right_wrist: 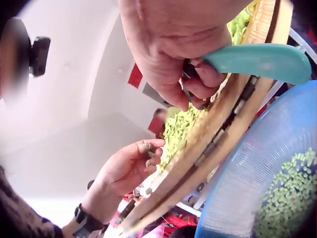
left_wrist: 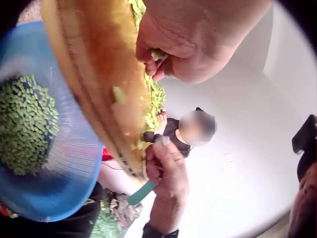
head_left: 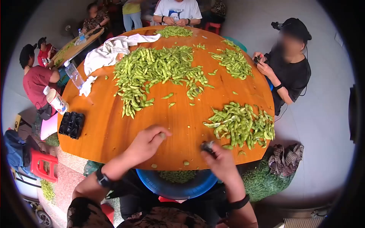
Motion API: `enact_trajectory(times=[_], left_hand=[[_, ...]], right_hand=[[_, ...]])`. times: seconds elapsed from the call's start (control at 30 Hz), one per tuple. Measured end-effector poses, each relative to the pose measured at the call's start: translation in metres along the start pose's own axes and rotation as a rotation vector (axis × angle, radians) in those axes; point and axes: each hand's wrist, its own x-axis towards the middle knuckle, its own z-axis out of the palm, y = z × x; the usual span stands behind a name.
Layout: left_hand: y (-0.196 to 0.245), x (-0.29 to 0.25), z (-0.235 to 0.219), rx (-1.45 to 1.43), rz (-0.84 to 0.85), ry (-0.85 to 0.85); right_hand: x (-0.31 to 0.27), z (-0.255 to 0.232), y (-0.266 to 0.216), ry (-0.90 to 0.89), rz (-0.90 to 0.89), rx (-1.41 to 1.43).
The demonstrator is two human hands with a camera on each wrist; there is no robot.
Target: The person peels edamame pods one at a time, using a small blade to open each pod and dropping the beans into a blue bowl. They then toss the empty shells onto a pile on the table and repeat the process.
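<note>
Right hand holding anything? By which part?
The right hand grips a teal-handled tool near where its dark end meets the handle; most of the handle sticks out.

Glossy wooden tabletop (head_left: 102,117), shiny plastic basin (head_left: 203,187) — smooth plastic handle (right_wrist: 267,60), matt white cloth (head_left: 104,56)

A tool with a teal handle (right_wrist: 262,62) is gripped by the right hand (right_wrist: 183,44) near the edge of a wooden table (right_wrist: 198,140). Farther off, the left hand (right_wrist: 130,167) is held with bent fingers; whether anything is pinched cannot be told. A watch (right_wrist: 88,222) is worn on that wrist. Green pods (right_wrist: 179,130) are heaped on the table. At the right, small green beans (right_wrist: 290,198) are held in a blue basin (right_wrist: 242,166).
</note>
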Motion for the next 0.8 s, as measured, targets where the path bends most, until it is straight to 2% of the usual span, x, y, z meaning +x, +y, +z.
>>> enact_trajectory(times=[0.07,0.1,0.17,0.2,0.27,0.3,0.37,0.43,0.5,0.57,0.6,0.63,0.7,0.8], left_hand=[[0.004,-0.031,0.002,0.24,-0.017,0.149],[0.002,-0.043,0.006,0.249,-0.016,0.141],[-0.002,-0.066,0.017,0.648,0.194,0.177],[-0.003,-0.072,0.023,0.651,0.193,0.177],[-0.006,-0.077,0.036,0.943,0.302,0.163],[-0.007,-0.08,0.043,0.949,0.302,0.172],[-0.009,-0.085,0.059,0.984,0.305,-0.01],[-0.007,-0.079,0.079,0.877,0.457,0.032],[0.0,-0.081,0.087,0.844,0.452,0.054],[0.002,-0.084,0.093,0.791,0.492,0.031],[-0.005,-0.086,0.096,0.72,0.525,-0.088],[-0.011,-0.09,0.098,0.717,0.525,-0.087],[-0.024,-0.108,0.101,0.799,0.649,-0.32],[-0.115,-0.143,0.11,0.716,0.47,-0.708]], right_hand=[[-0.01,0.013,-0.017,-0.008,0.003,-0.137],[-0.012,0.017,-0.02,0.0,0.005,-0.128],[-0.016,0.023,-0.023,-0.061,-0.06,-0.153],[-0.018,0.027,-0.02,-0.056,-0.092,-0.195],[-0.022,0.034,-0.019,-0.054,-0.131,-0.254],[-0.025,0.037,-0.02,-0.048,-0.165,-0.317],[-0.035,0.038,-0.027,-0.083,-0.164,-0.406],[-0.048,0.037,-0.03,-0.099,-0.18,-0.363],[-0.06,0.028,-0.027,-0.058,-0.188,-0.376],[-0.078,0.019,-0.015,-0.06,-0.099,-0.365],[-0.086,0.019,-0.004,-0.033,-0.106,-0.36],[-0.09,0.02,0.005,-0.035,-0.104,-0.362],[-0.105,0.024,0.022,-0.066,0.013,-0.436],[-0.118,0.031,0.05,-0.127,0.068,-0.469]])
